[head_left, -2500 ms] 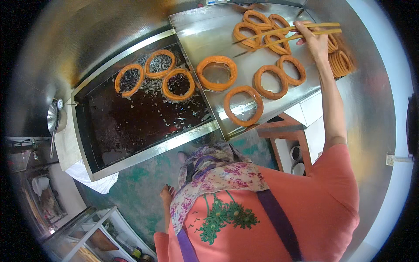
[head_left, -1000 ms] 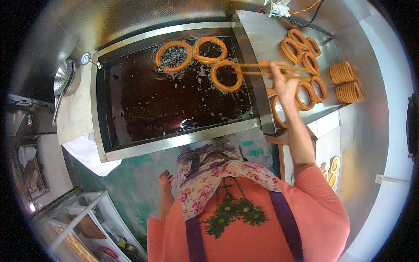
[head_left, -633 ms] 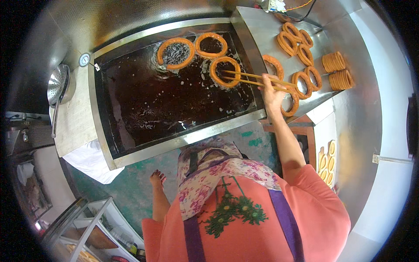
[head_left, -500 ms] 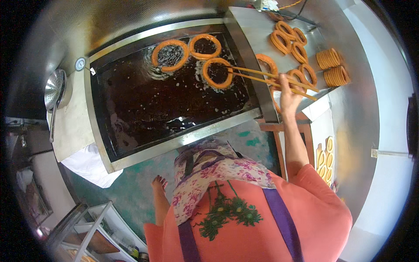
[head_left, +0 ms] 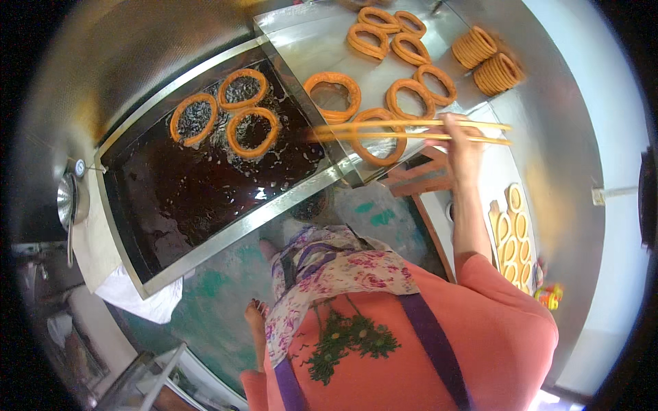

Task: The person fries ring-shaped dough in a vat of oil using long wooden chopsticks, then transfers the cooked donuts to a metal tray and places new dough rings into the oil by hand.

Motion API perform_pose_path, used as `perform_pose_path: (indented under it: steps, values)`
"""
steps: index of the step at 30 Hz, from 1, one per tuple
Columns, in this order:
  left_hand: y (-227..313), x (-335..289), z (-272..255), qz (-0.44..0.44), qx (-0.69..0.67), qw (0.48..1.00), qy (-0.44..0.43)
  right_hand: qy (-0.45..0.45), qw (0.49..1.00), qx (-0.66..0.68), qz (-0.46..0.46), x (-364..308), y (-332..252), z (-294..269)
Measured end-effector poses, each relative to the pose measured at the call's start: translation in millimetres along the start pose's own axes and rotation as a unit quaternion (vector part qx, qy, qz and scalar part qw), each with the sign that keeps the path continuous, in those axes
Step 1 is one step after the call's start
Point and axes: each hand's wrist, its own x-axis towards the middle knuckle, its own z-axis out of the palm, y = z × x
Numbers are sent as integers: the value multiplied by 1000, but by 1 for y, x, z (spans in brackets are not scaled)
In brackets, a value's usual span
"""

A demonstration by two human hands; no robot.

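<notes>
My right hand (head_left: pixel 462 142) grips a pair of long wooden chopsticks (head_left: pixel 473 130), which reach leftward over the steel tray. Their tips are blurred, near the divider between tray and fryer, with nothing seen between them. Under the sticks lies a fried dough ring (head_left: pixel 381 162); another ring (head_left: pixel 353 96) rests by the tray's left side. Three golden dough rings float in the dark oil: a left one (head_left: pixel 175 127), a back one (head_left: pixel 242 105) and a near one (head_left: pixel 251 153). My left hand (head_left: pixel 256 309) hangs low beside the apron, its fingers loosely apart, holding nothing.
The steel fryer rim (head_left: pixel 226 231) runs in front of me. More fried rings lie on the tray (head_left: pixel 301 34), with two ring stacks (head_left: pixel 497 74) at the back right. Pale dough rings (head_left: pixel 521 226) lie at far right. A strainer (head_left: pixel 66 198) stands left.
My view has swung toward the tray. The chopsticks have come away from the near ring in the oil and moved right, over the tray. All three rings still float.
</notes>
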Motion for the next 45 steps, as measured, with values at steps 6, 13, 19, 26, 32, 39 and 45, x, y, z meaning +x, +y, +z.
perform_pose_path:
  steps: [6,13,19,26,32,39,45]
  values:
    - [-51,-49,32,-25,3,997,-68,72,997,29,9,57,72,-91]
    - [-28,-54,117,-67,233,965,-100,62,928,336,150,53,156,-43]
    - [-1,-61,208,-34,377,911,-164,-31,845,420,329,6,156,-114]
    - [-57,-176,380,42,491,792,-360,42,932,177,312,-127,160,-317]
    - [-188,-388,574,124,548,578,-592,449,786,-362,221,-207,213,-568]
    - [-395,-518,766,507,508,273,-641,457,757,-413,216,-197,265,-657]
    - [-505,-568,829,599,525,95,-597,445,770,-374,262,-188,282,-684]
